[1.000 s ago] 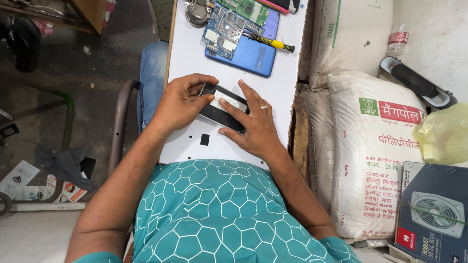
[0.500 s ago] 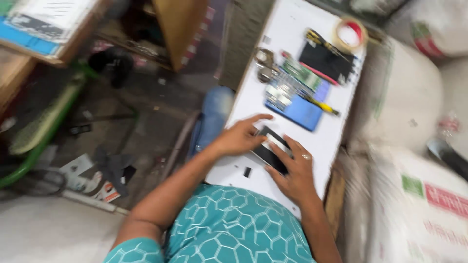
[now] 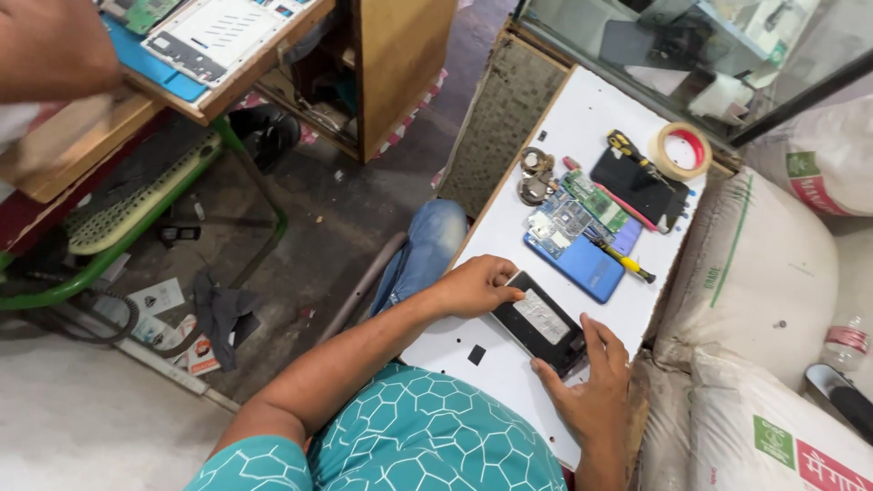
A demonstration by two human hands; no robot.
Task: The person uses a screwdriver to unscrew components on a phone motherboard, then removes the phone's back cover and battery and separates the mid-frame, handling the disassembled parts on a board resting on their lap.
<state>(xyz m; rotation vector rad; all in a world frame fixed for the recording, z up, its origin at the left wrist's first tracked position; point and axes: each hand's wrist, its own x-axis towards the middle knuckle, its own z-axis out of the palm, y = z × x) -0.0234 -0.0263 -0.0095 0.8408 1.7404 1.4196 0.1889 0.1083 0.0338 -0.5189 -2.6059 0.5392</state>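
Left hand (image 3: 475,285) and right hand (image 3: 589,393) at opposite ends of black phone (image 3: 539,322)

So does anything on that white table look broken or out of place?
Yes: the phone under the left hand and right hand lies open, its insides bare. Beyond it sit a loose blue back cover and bare circuit boards, with a small black piece lying alone near the table edge.

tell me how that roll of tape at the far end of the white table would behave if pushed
The tape roll lies flat on the white table, so it would probably slide rather than roll. Being a hollow ring, it is likely light. It sits near the edge and could drop off.
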